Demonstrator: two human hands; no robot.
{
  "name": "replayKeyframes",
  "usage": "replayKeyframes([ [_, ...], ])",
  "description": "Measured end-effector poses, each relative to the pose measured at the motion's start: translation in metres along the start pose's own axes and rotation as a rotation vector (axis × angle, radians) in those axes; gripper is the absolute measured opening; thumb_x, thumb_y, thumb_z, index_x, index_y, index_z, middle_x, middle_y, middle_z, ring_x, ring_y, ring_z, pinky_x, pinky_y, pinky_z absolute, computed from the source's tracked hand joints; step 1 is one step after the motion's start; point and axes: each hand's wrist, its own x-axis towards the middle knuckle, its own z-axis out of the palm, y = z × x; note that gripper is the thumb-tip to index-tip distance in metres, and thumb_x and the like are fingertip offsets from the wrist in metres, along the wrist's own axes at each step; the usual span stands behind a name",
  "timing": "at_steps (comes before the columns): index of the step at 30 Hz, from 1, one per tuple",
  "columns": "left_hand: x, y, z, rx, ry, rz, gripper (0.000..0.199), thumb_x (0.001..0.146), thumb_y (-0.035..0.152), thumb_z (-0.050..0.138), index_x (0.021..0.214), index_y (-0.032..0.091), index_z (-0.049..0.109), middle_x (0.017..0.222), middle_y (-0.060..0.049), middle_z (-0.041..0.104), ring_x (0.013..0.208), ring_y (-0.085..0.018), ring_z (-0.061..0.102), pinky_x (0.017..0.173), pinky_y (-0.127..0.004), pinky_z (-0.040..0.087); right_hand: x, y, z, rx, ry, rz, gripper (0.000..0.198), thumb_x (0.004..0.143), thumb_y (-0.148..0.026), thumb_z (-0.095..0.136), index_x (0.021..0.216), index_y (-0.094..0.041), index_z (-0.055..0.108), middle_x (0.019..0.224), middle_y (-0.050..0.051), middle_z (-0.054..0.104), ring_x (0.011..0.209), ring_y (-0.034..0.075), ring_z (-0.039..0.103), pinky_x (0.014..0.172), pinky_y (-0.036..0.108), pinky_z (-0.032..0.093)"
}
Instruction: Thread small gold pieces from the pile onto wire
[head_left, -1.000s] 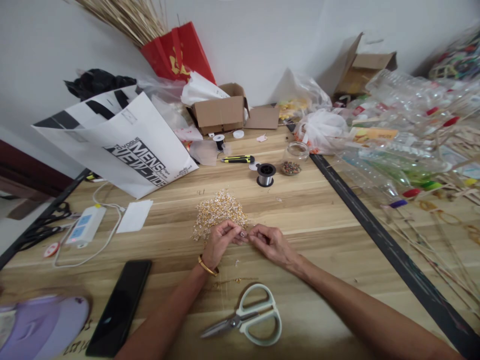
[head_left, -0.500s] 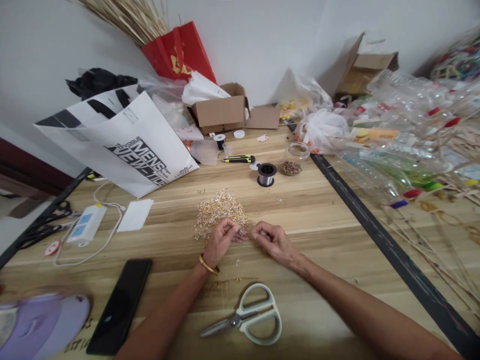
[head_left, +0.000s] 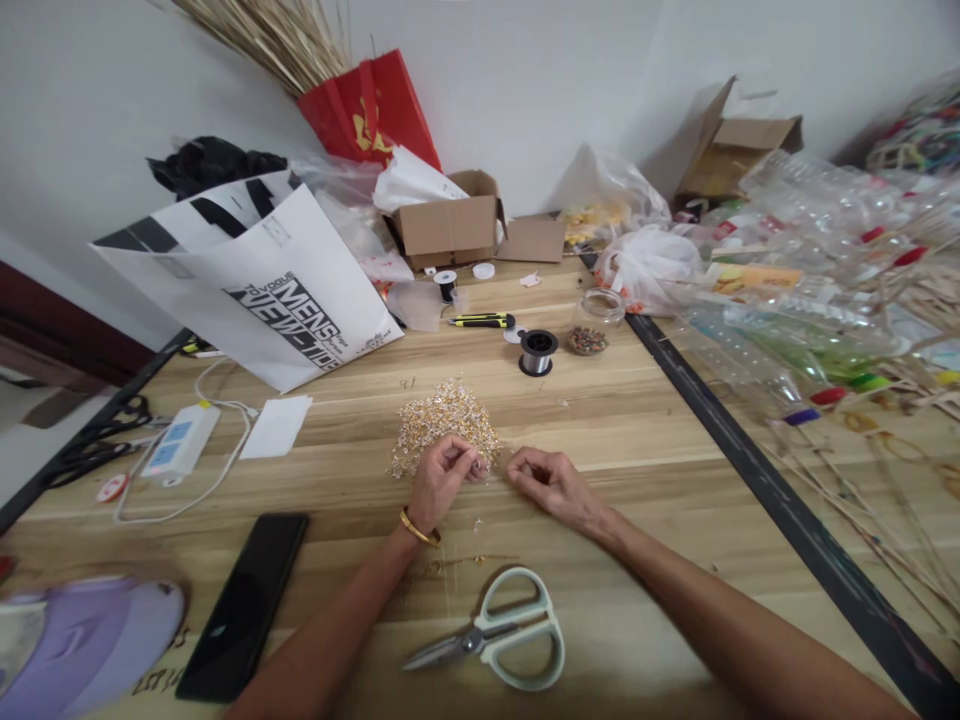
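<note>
My left hand (head_left: 442,478), with a gold bangle at the wrist, is closed in a pinch at the near edge of a pile of small gold and clear beads (head_left: 448,412). A tiny dark piece shows at its fingertips, too small to name. To the right, my right hand (head_left: 553,484) has its thumb and forefinger pressed together; what they hold, if anything, cannot be made out. A gap separates the two hands. A thin gold chain (head_left: 480,559) lies on the table below them, with light-handled scissors (head_left: 517,630) nearer to me.
Behind the beads are a wire spool (head_left: 537,354), a jar of beads (head_left: 589,338) and a utility knife (head_left: 482,320). A phone (head_left: 244,605) and power strip (head_left: 180,442) lie left, beneath a white bag (head_left: 300,290). Plastic bottles (head_left: 765,370) crowd the right side.
The whole view has shifted slightly to the right. Both hands keep nearly the same pose, with the left fingers a little more curled.
</note>
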Motion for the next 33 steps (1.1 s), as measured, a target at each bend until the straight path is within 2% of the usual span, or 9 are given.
replayKeyframes([
  [5, -0.003, 0.0, 0.0, 0.055, 0.024, 0.038, 0.02, 0.077, 0.032, 0.06, 0.072, 0.015, 0.053, 0.064, -0.001, 0.063, 0.056, -0.011, 0.061, 0.056, -0.022, 0.051, 0.001, 0.001, -0.003, -0.057, 0.147, 0.009, 0.025, 0.085, -0.037, 0.05, 0.082, -0.015, 0.061, 0.066, 0.0, 0.055, 0.049, 0.008, 0.039, 0.044, 0.021, 0.028],
  [8, -0.004, -0.002, 0.001, 0.103, 0.033, 0.064, 0.018, 0.078, 0.031, 0.059, 0.073, 0.015, 0.053, 0.065, 0.0, 0.062, 0.058, -0.011, 0.061, 0.058, -0.022, 0.05, -0.001, -0.001, -0.005, -0.052, 0.278, 0.035, 0.026, 0.085, -0.038, 0.05, 0.094, -0.016, 0.059, 0.066, 0.0, 0.057, 0.041, 0.007, 0.033, 0.038, 0.021, 0.024],
  [10, -0.005, -0.003, 0.001, 0.155, 0.027, 0.094, 0.017, 0.08, 0.03, 0.057, 0.072, 0.016, 0.053, 0.065, 0.0, 0.061, 0.059, -0.012, 0.061, 0.058, -0.022, 0.049, -0.004, -0.002, -0.003, -0.057, 0.322, -0.007, 0.024, 0.085, -0.037, 0.051, 0.097, -0.017, 0.057, 0.072, 0.002, 0.059, 0.039, 0.006, 0.033, 0.037, 0.022, 0.023],
  [14, -0.007, -0.003, 0.004, 0.281, 0.002, 0.159, 0.015, 0.081, 0.028, 0.055, 0.071, 0.017, 0.055, 0.064, 0.0, 0.06, 0.059, -0.012, 0.059, 0.059, -0.022, 0.046, -0.007, -0.001, 0.009, -0.095, 0.234, -0.127, 0.024, 0.084, -0.032, 0.053, 0.104, -0.018, 0.056, 0.099, 0.009, 0.061, 0.043, 0.006, 0.042, 0.04, 0.022, 0.032],
  [17, -0.01, 0.001, 0.006, 0.352, -0.009, 0.208, 0.014, 0.081, 0.026, 0.055, 0.07, 0.017, 0.057, 0.064, 0.0, 0.06, 0.06, -0.012, 0.056, 0.06, -0.022, 0.043, -0.008, 0.0, 0.018, -0.086, 0.114, -0.096, 0.031, 0.083, -0.03, 0.055, 0.112, -0.018, 0.052, 0.074, 0.003, 0.062, 0.046, 0.009, 0.048, 0.045, 0.021, 0.039],
  [19, -0.011, 0.003, 0.008, 0.371, -0.014, 0.235, 0.014, 0.081, 0.025, 0.054, 0.07, 0.017, 0.056, 0.064, 0.0, 0.059, 0.06, -0.012, 0.055, 0.06, -0.022, 0.042, -0.008, 0.0, 0.02, -0.083, 0.073, -0.073, 0.027, 0.084, -0.028, 0.055, 0.108, -0.017, 0.054, 0.064, -0.001, 0.059, 0.05, 0.011, 0.051, 0.05, 0.022, 0.042],
  [22, -0.012, 0.005, 0.008, 0.378, -0.041, 0.233, 0.014, 0.082, 0.024, 0.052, 0.07, 0.017, 0.056, 0.064, 0.0, 0.058, 0.06, -0.012, 0.055, 0.061, -0.022, 0.042, -0.006, -0.003, 0.019, -0.147, 0.073, -0.094, 0.013, 0.085, -0.025, 0.052, 0.092, -0.017, 0.059, 0.069, 0.002, 0.06, 0.06, 0.013, 0.054, 0.057, 0.023, 0.043],
  [24, -0.012, 0.005, 0.008, 0.375, -0.064, 0.218, 0.014, 0.082, 0.024, 0.052, 0.07, 0.018, 0.056, 0.063, 0.0, 0.058, 0.06, -0.012, 0.055, 0.061, -0.022, 0.042, -0.006, -0.005, 0.017, -0.201, 0.08, -0.12, 0.013, 0.086, -0.023, 0.049, 0.086, -0.017, 0.06, 0.072, 0.003, 0.061, 0.063, 0.013, 0.054, 0.06, 0.023, 0.042],
  [33, -0.011, 0.002, 0.008, 0.425, -0.1, 0.219, 0.015, 0.085, 0.024, 0.048, 0.072, 0.018, 0.052, 0.061, 0.001, 0.056, 0.058, -0.012, 0.053, 0.06, -0.023, 0.04, -0.008, -0.003, 0.017, -0.328, 0.038, -0.119, 0.016, 0.089, -0.023, 0.041, 0.086, -0.017, 0.056, 0.064, 0.001, 0.058, 0.053, 0.011, 0.049, 0.054, 0.022, 0.036],
])
